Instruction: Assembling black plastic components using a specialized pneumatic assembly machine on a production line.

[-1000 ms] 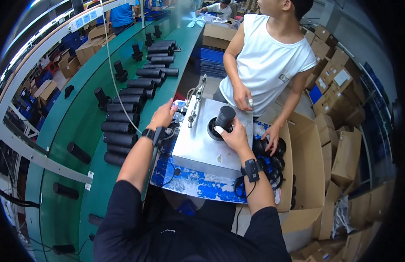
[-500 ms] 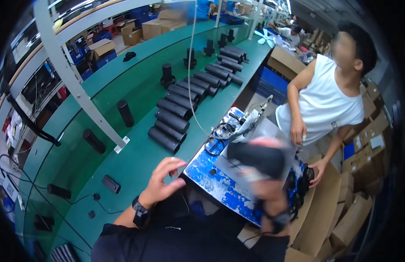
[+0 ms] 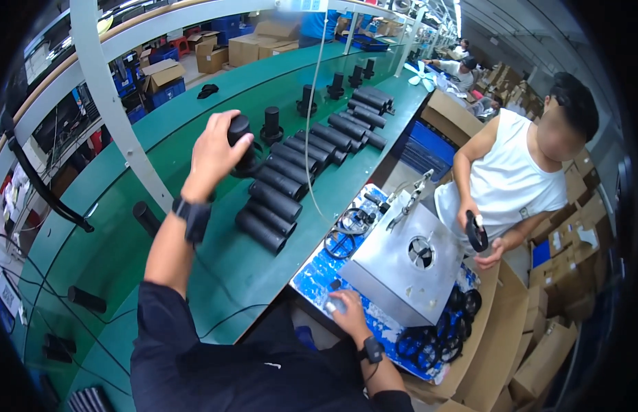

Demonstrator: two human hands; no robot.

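My left hand (image 3: 214, 152) is closed around a black cylinder (image 3: 241, 130) with a flanged base. It holds the piece upright over the green bench, beside a similar upright black piece (image 3: 271, 122). Below it lies a row of black tubes (image 3: 276, 180), side by side. My right hand (image 3: 348, 316) is low over the near edge of the blue, paint-worn table (image 3: 312, 276), its fingers curled around something small and pale that is blurred. Close to its fingertips is a small black block (image 3: 334, 283). A metal box (image 3: 391, 271) with a round opening and fan blades stands beyond.
Across the metal box a co-worker in a white sleeveless top (image 3: 515, 168) holds a black ring (image 3: 476, 232). Several black rings (image 3: 429, 347) lie at the table's right corner. Open cardboard boxes (image 3: 490, 343) stand alongside. A metal post (image 3: 119, 110) and a hanging cable (image 3: 312, 137) cross the bench.
My left hand has moved up and away over the bench and now grips a flanged cylinder. My right hand has left the metal box, where it held a blurred dark object, and come nearer me.
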